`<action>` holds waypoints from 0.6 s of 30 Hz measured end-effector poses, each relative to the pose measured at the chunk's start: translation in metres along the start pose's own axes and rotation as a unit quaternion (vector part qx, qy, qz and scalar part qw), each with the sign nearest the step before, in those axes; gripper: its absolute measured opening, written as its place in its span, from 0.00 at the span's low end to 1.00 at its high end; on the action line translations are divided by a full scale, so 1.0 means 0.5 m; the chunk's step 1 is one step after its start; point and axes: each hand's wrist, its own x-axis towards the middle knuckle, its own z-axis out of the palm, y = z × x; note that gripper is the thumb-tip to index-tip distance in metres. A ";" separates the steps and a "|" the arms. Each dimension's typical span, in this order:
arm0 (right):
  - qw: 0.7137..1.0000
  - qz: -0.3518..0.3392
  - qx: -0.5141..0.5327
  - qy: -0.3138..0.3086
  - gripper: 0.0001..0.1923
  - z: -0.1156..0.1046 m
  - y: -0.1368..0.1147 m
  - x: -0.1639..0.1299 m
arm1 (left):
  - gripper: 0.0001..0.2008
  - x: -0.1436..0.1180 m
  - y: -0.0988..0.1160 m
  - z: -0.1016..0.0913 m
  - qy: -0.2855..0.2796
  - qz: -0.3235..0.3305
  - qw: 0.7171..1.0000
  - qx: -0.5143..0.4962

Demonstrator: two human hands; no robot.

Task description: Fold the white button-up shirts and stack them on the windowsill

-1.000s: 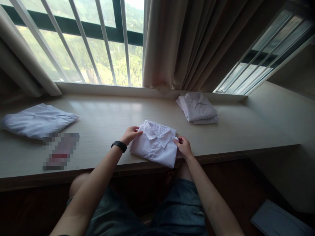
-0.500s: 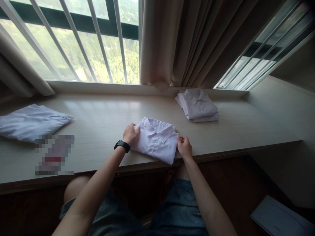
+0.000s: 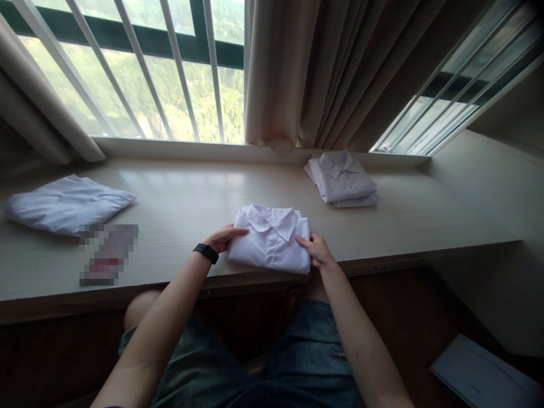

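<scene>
A folded white collared shirt (image 3: 272,241) lies near the front edge of the pale wooden ledge (image 3: 182,204), collar facing the window. My left hand (image 3: 221,238), with a black watch on the wrist, grips the shirt's left side. My right hand (image 3: 317,251) grips its right side. Both hands hold the folded shirt between them, squared to the ledge's edge.
A stack of folded white shirts (image 3: 343,181) sits at the back right, below a beige curtain (image 3: 306,73). Another white garment (image 3: 66,203) lies at the left, beside a blurred-out patch (image 3: 107,254). Barred windows run behind. A white flat item (image 3: 484,374) lies on the floor.
The folded shirt has been turned from a slanted position to square with the ledge's edge. Both hands slid down its sides and now clasp it.
</scene>
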 end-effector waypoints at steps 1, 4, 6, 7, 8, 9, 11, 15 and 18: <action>0.998 -0.022 -0.044 0.028 0.24 -0.002 -0.002 -0.002 | 0.29 -0.007 -0.005 0.003 0.034 -0.004 0.999 0.039; 0.946 -0.142 -0.230 0.177 0.26 0.010 -0.012 -0.007 | 0.29 -0.019 -0.007 0.028 0.257 0.060 0.928 0.263; 0.893 -0.240 -0.320 0.204 0.27 0.036 -0.023 -0.008 | 0.27 -0.016 -0.003 0.057 0.361 0.184 0.814 0.417; 0.872 -0.280 -0.358 0.183 0.27 0.052 -0.028 -0.008 | 0.26 -0.010 -0.004 0.073 0.364 0.247 0.759 0.479; 0.853 -0.306 -0.396 0.151 0.28 0.069 -0.032 -0.008 | 0.25 -0.001 -0.007 0.089 0.346 0.295 0.716 0.529; 0.836 -0.316 -0.433 0.119 0.29 0.086 -0.035 -0.007 | 0.26 0.011 -0.014 0.104 0.321 0.323 0.686 0.568; 0.811 -0.292 -0.502 0.078 0.31 0.113 -0.033 -0.004 | 0.29 0.038 -0.036 0.127 0.282 0.318 0.659 0.620; 0.801 -0.183 -0.569 0.034 0.34 0.133 -0.014 0.006 | 0.37 0.084 -0.085 0.133 0.261 0.247 0.668 0.652; 0.800 -0.156 -0.579 0.012 0.34 0.130 -0.003 0.008 | 0.38 0.091 -0.100 0.125 0.254 0.231 0.679 0.649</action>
